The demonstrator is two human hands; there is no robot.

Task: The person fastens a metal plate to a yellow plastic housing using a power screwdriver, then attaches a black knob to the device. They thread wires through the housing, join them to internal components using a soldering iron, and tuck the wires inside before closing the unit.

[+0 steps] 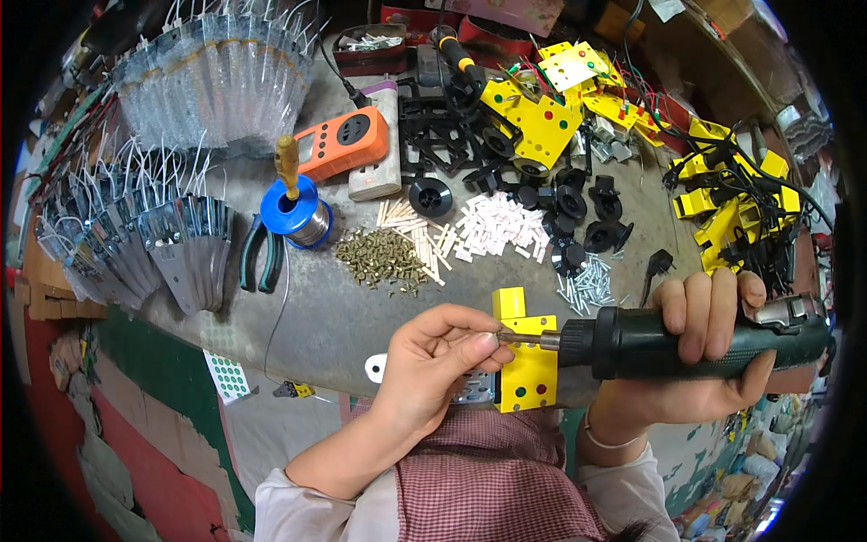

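Observation:
My right hand [709,330] is wrapped around a dark green electric screwdriver [637,343], held level with its bit [533,339] pointing left. At the bit's tip, my left hand [442,348] is closed in a pinch between thumb and fingers; whatever it pinches is too small and covered to make out. Under the bit lies a yellow metal panel [528,379] with a red and a green light near its lower end. Beside it, partly behind my left hand, a perforated silver metal piece [474,388] shows at the table's near edge.
Piles of brass screws [384,260], white blocks [501,226] and silver screws [587,285] lie beyond my hands. Further left are a solder spool [298,217], pliers [262,253] and an orange socket meter [348,143]. Yellow panels with black cords [741,203] are heaped at right.

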